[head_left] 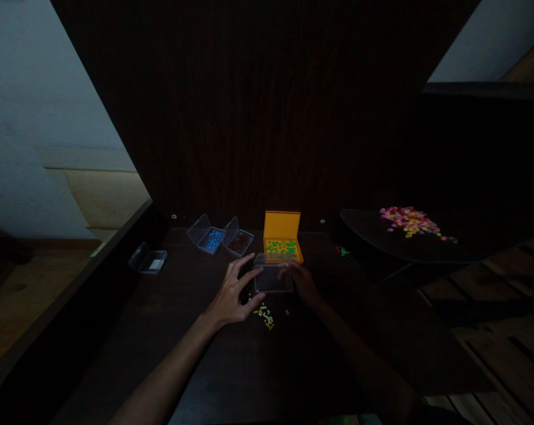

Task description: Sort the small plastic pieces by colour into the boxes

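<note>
Flanking clear box (pixel 273 278): left hand (pixel 234 297), fingers apart; right hand (pixel 304 283), grip unclear.
Yellow pieces (pixel 267 319), box's nearside: thumb (pixel 255 302) could scatter them.

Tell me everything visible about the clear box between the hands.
The clear box is rectangular and plastic-looking, its lid open on the far side, overlapping the orange box in view. It seems to rest on the table. The left hand is at its left edge, the right hand at its right; contact is unclear.

right grip (pixel 306 284): partly blurred | left forearm (pixel 172 366): cut off below | pale pieces (pixel 267 319): too small to tell
</note>
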Available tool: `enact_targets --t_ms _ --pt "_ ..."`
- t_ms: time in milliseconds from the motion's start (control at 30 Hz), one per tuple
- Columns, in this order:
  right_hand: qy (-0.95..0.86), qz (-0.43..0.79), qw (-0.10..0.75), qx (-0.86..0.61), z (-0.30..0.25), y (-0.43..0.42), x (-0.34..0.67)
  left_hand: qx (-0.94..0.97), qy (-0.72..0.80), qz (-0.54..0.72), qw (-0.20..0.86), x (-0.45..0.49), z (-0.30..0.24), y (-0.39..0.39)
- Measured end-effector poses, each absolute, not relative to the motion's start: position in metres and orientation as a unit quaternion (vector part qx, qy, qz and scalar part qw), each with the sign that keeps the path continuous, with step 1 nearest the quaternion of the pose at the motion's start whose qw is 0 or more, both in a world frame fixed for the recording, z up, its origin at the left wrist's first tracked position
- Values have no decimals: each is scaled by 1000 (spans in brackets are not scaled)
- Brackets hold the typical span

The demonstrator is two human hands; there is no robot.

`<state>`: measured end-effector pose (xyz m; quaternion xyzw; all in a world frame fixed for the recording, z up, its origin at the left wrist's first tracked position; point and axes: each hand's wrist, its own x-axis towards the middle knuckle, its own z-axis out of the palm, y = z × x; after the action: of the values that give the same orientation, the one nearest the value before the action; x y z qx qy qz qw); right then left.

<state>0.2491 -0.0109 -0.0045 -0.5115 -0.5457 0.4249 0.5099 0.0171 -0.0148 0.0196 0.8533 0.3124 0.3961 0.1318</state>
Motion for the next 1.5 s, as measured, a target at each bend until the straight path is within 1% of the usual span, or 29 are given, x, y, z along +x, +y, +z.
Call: enact_targets --t_ms 167,333,500,633,700,800,867,933,1000,1167,1300,1400,1500 --pt "-560 461 475 -498 -6 -16 247 835 306 376 260 14 21 -10" --pt "-588 477 464 -460 -5 -19 244 795 308 395 342 10 22 -4" --pt "-600 480 442 -463 -4 -20 246 746 294 414 430 12 19 -3" --pt "-619 473 419 -467 -3 -19 257 677 275 457 507 13 14 -1" --pt "-640 488 372 -463 0 -20 266 642 280 481 527 14 12 1" --pt "-707 497 246 -440 10 -23 278 597 292 511 545 14 11 4" --pt "-735 497 180 -425 16 -25 283 575 297 526 553 14 11 6" --pt "-739 509 138 -418 19 -26 286 559 299 534 560 14 11 8" --pt "-740 519 116 -412 19 -26 286 550 299 537 566 14 10 9" --pt "-754 503 107 -408 17 -26 285 546 293 537 573 14 8 11" --pt "-746 503 126 -418 19 -28 282 543 295 534 577 14 7 12" --pt "-724 493 188 -445 22 -29 275 545 290 533 578 14 7 13" --pt "-689 468 280 -478 26 -27 263 553 279 528 581 14 5 14"
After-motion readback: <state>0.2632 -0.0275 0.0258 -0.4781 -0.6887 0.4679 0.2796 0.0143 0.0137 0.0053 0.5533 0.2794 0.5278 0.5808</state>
